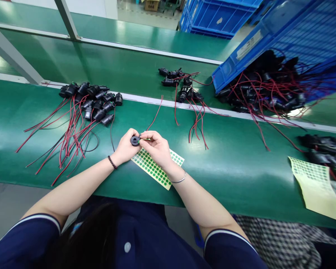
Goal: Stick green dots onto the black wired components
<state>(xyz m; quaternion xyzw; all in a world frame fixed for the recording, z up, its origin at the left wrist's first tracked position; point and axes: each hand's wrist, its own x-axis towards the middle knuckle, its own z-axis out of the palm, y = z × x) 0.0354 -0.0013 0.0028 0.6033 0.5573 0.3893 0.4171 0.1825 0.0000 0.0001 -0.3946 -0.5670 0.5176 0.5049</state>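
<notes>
At the centre of the frame, a seated person in a dark blue shirt holds a small round black part [134, 141] between both hands just above a green table [235, 164]. The left hand [126, 147], a dark braided band on its wrist, is curled closed around the part's left side; the right hand [156, 147], with a thin silver bangle, pinches in at its right edge, fingertips closed, a speck of green showing at the contact. Directly under the hands lies a sheet of green dot stickers [154, 168], flat on the table. To the upper left sits a pile of black parts with red and black wires [86, 102]; a smaller cluster [184, 89] lies at upper centre. At the upper right a tipped blue crate [282, 41] spills more wired parts. A second sticker sheet [313, 183] rests at the right edge.
</notes>
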